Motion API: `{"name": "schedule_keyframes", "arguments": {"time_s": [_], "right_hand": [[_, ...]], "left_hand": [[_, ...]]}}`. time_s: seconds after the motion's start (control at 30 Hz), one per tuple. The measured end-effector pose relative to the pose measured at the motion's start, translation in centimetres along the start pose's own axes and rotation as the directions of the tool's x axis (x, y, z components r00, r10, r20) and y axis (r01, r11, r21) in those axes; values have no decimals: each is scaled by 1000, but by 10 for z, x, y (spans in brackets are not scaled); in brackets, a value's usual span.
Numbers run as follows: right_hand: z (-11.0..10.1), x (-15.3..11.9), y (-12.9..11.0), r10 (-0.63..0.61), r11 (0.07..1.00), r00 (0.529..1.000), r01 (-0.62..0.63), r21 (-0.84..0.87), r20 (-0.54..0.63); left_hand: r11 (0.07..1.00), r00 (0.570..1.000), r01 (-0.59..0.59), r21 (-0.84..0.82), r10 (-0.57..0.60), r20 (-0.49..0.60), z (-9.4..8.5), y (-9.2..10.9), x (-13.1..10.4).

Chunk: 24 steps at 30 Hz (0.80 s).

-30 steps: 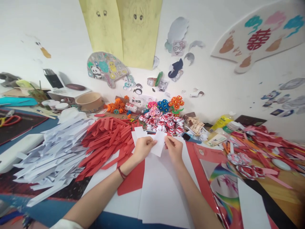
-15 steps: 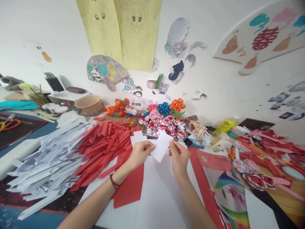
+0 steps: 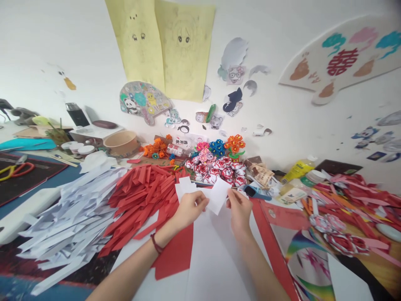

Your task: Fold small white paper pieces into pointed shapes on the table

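A small white piece of paper (image 3: 218, 196) is held up between my two hands, over a large white sheet (image 3: 216, 259) on the table. My left hand (image 3: 191, 207) pinches its left edge with thumb and forefinger. On the opposite edge, my right hand (image 3: 239, 209) grips it the same way. More small white paper pieces (image 3: 184, 188) lie just beyond my left hand. Red paper (image 3: 175, 255) shows from under the white sheet. To the left are a heap of folded red paper strips (image 3: 140, 200) and a heap of folded white strips (image 3: 75, 221).
Red-and-white paper flowers (image 3: 219, 169) stand at the back by the wall, near a blue watch (image 3: 255, 192). Scissors (image 3: 19, 171) lie on a dark mat at far left. Red and pink strips (image 3: 357, 196) and a yellow bottle (image 3: 299, 169) are at right.
The view has tilted up slightly, so everything sits a little lower and mostly further right. Both hands still hold the small white paper, at nearly the same place over the sheet.
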State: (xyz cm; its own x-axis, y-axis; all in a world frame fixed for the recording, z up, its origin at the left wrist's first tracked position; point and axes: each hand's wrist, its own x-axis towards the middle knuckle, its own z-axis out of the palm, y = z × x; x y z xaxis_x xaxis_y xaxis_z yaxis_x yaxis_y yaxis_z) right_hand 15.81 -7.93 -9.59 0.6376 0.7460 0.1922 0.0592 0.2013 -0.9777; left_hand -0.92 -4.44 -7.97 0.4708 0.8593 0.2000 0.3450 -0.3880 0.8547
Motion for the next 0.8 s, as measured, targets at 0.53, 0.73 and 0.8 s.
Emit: {"name": "schedule_keyframes", "arguments": {"time_s": [0.53, 0.73, 0.8], "right_hand": [[8, 2, 15, -43, 997, 999, 44, -63, 8], [4, 4, 23, -1, 1000, 1000, 1, -2, -6], [5, 1, 21, 3, 1000, 1000, -4, 15, 19]], "left_hand": [[999, 995, -22, 27, 24, -98, 5, -4, -4], [997, 985, -36, 69, 47, -166, 11, -9, -4], [996, 979, -30, 80, 45, -196, 11, -10, -4]]}}
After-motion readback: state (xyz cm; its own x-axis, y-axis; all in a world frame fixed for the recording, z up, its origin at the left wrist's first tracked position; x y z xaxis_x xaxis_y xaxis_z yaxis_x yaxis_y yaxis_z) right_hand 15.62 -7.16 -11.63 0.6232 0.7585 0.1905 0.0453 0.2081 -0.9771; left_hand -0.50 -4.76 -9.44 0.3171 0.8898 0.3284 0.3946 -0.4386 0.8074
